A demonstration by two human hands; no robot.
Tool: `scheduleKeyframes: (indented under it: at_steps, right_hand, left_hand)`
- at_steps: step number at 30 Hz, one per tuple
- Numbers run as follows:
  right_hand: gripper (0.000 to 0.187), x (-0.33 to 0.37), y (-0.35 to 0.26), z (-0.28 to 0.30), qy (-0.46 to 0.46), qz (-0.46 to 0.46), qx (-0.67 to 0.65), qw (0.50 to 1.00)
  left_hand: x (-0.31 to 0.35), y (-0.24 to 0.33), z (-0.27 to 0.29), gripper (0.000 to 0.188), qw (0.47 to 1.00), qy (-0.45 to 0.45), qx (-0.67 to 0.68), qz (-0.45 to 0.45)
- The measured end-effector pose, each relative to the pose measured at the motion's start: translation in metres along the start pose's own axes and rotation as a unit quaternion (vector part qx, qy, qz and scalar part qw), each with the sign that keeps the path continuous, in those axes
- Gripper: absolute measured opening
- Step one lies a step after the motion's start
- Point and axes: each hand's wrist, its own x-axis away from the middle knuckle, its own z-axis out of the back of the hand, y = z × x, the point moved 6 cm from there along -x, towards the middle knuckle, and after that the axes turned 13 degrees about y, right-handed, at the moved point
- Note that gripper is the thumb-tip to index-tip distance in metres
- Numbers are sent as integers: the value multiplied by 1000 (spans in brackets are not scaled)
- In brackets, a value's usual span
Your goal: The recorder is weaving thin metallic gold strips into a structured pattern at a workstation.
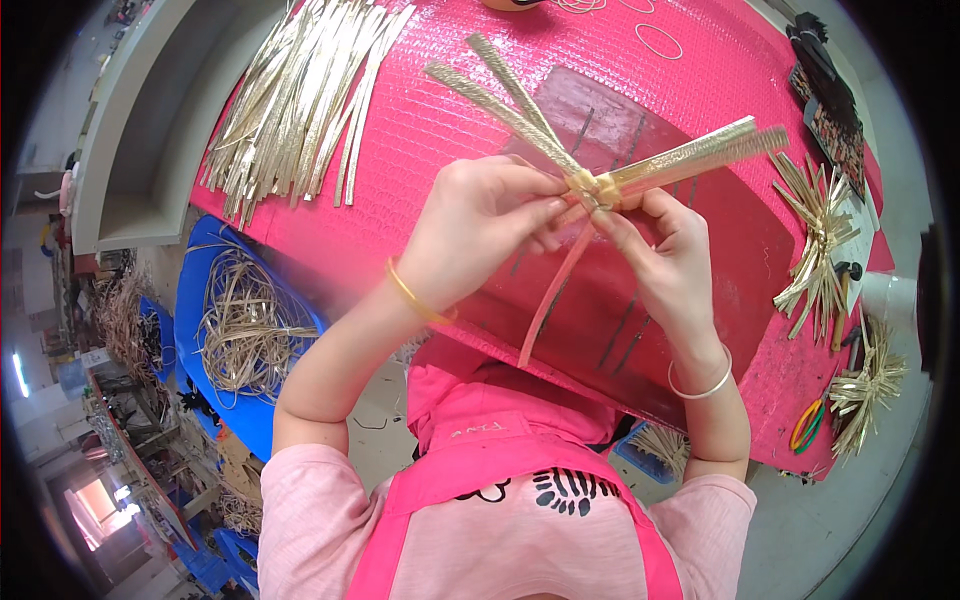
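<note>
Between both hands, above the dark red mat, is a bundle of gold strips point(680, 160) crossed and folded together at a small knot-like centre. Some strip ends fan out up and left, others to the right. A strip end with a pinkish side point(555, 295) hangs down toward me. My left hand point(500, 210) pinches the crossing from the left with thumb and fingers. From the right, my right hand point(665, 240) pinches the same crossing, thumb in front. The fingertips partly hide how the strips interlace.
A dark red mat point(690, 320) with black lines lies on the pink-covered table point(400, 130). Loose gold strips point(300, 100) are piled far left. Tied gold bundles point(820, 235) lie at right near scissors point(808, 425). A blue tub point(190, 300) of thin strips stands left below the table.
</note>
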Motion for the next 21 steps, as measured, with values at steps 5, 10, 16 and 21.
scheduleKeyframes:
  at_steps: [5,10,16,21]
  right_hand:
    - [17,14,9,-19,-75,-287,-346,890]
    - [13,11,6,-15,-59,-171,-294,938]
    - [10,14,-8,-6,40,-65,-162,984]
    - [12,18,-35,-1,135,272,153,940]
  left_hand:
    - [16,37,-7,11,892,13,-248,-379]
    - [20,30,-4,10,962,25,-170,-210]
    - [25,26,-8,14,970,49,-143,-193]
    - [22,40,-16,11,850,63,-344,-393]
